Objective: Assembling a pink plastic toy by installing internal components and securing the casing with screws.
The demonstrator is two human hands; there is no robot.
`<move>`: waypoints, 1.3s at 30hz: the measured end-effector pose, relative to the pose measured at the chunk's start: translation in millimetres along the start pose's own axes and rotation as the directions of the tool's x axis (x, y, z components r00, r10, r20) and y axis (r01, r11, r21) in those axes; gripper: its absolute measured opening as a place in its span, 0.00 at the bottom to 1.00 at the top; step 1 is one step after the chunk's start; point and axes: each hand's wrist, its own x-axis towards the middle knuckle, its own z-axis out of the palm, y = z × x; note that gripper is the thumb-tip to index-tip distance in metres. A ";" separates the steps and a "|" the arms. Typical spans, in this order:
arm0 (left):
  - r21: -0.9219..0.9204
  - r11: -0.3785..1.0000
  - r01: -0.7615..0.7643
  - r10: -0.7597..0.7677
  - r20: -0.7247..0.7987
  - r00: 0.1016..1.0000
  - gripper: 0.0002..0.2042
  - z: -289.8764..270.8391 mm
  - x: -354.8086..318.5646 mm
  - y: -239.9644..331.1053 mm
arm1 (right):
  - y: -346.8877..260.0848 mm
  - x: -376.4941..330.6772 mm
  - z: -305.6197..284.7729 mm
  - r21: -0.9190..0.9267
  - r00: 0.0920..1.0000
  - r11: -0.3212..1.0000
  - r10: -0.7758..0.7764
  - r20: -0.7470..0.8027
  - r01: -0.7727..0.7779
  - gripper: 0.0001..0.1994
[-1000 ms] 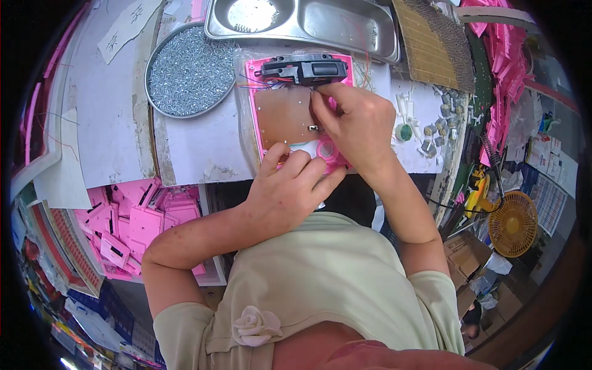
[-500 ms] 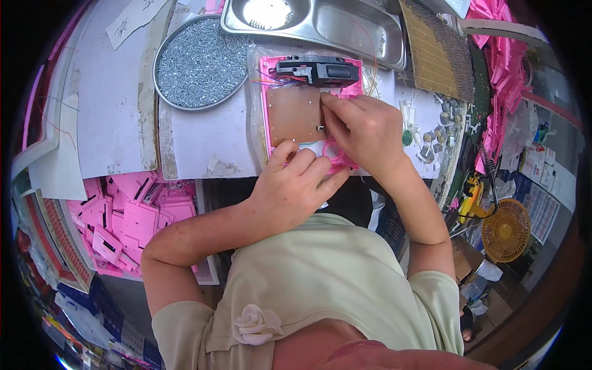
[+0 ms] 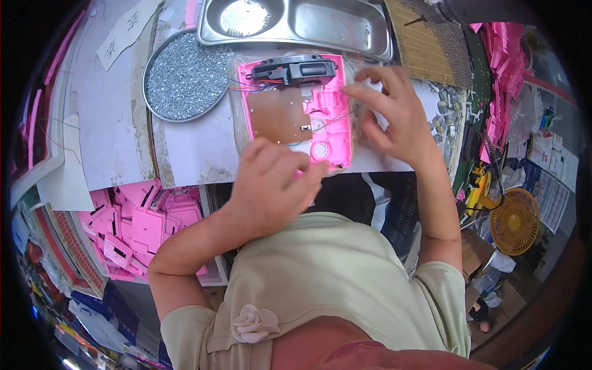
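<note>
A pink plastic case [image 3: 341, 137] lies on the table, holding a brown circuit board [image 3: 277, 117] and a black module [image 3: 302, 71] along its far side. Thin wires run from the module's left end and across the case's right part. My left hand [image 3: 268, 185], slightly blurred, has its fingers bent over the near left edge of the case and grips it there. To the right of the case hovers my right hand [image 3: 398, 117], its thumb and fingers apart with nothing visible between them. Its index fingertip is close to the case's right edge.
A round tray of small metal screws [image 3: 188, 77] stands left of the case. Behind it is a steel compartment tray [image 3: 287, 37]. A dark pointed tool [image 3: 435, 13] juts in at the upper right. Several pink cases [image 3: 148, 225] fill a bin below the table's left side.
My right hand has drawn back from the board to the right and its fingers have spread, uncovering the case's right part. A dark pointed tool has come into view at the upper right.
</note>
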 end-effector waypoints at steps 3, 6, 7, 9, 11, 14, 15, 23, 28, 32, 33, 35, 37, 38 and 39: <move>0.111 0.991 0.080 -0.080 -0.006 0.997 0.23 -10.5 18.5 -8.1 | 22.9 1.1 19.5 -0.047 0.990 0.992 -0.122 -0.064 0.119 0.25; 0.144 0.982 0.120 -0.128 0.050 0.990 0.26 -2.6 33.0 -7.1 | 39.1 -4.3 31.2 -0.038 0.967 0.977 -0.211 -0.140 0.208 0.23; 0.152 0.980 0.128 -0.138 0.062 0.988 0.26 -1.1 33.9 -6.9 | 40.0 -5.7 31.0 -0.078 0.955 0.969 -0.245 -0.168 0.235 0.22; 0.169 0.975 0.142 -0.159 0.089 0.983 0.27 1.5 34.5 -6.6 | 41.2 -8.3 30.1 -0.159 0.924 0.946 -0.312 -0.221 0.282 0.20; 0.169 0.968 0.183 -0.195 0.054 0.979 0.28 2.4 32.5 -6.1 | 28.4 -9.6 12.5 -0.118 0.950 0.964 -0.255 -0.181 0.237 0.16; 0.170 0.973 0.153 -0.170 0.088 0.982 0.25 3.8 34.8 2.8 | -20.6 -34.4 -15.9 -0.073 0.988 0.995 -0.058 0.143 0.069 0.08; 0.168 0.978 0.121 -0.142 0.122 0.982 0.23 3.7 36.0 6.2 | -38.3 -45.0 -20.0 0.069 0.965 0.993 -0.107 0.241 0.093 0.12; 0.117 0.982 -0.148 0.133 0.130 0.983 0.11 1.0 2.5 7.3 | -40.3 -35.8 28.4 0.267 0.986 0.954 -0.155 0.054 0.136 0.25; 0.230 0.962 0.147 -0.127 -0.099 0.987 0.09 -16.6 -34.6 -6.6 | -69.1 -35.0 46.9 0.089 0.997 0.993 -0.076 0.004 0.076 0.25; 0.174 0.885 0.433 -0.420 -0.105 0.901 0.07 -24.2 -47.1 -5.0 | -93.8 -16.4 61.1 0.028 0.988 0.995 -0.087 -0.125 0.091 0.18; 0.199 0.891 0.408 -0.400 -0.077 0.913 0.08 -23.6 -51.8 -7.4 | -97.5 -12.5 68.1 0.069 0.979 0.990 -0.109 -0.173 0.122 0.15; 0.206 0.907 0.367 -0.382 0.034 0.924 0.07 -22.1 -62.8 -0.4 | -99.4 -16.5 75.1 0.112 0.983 0.984 -0.122 -0.135 0.137 0.19; 0.135 0.933 0.335 -0.357 0.210 0.910 0.05 -10.3 -76.5 10.7 | -101.7 -15.2 77.9 0.147 0.987 0.979 -0.127 -0.101 0.141 0.20; 0.094 0.942 0.323 -0.337 0.295 0.894 0.04 -5.4 -84.9 14.2 | -104.5 -13.4 76.4 0.162 0.989 0.978 -0.118 -0.084 0.131 0.19; 0.075 0.931 0.357 -0.360 0.357 0.862 0.07 -4.9 -84.6 15.7 | -105.4 -12.6 74.3 0.168 0.992 0.979 -0.107 -0.067 0.117 0.18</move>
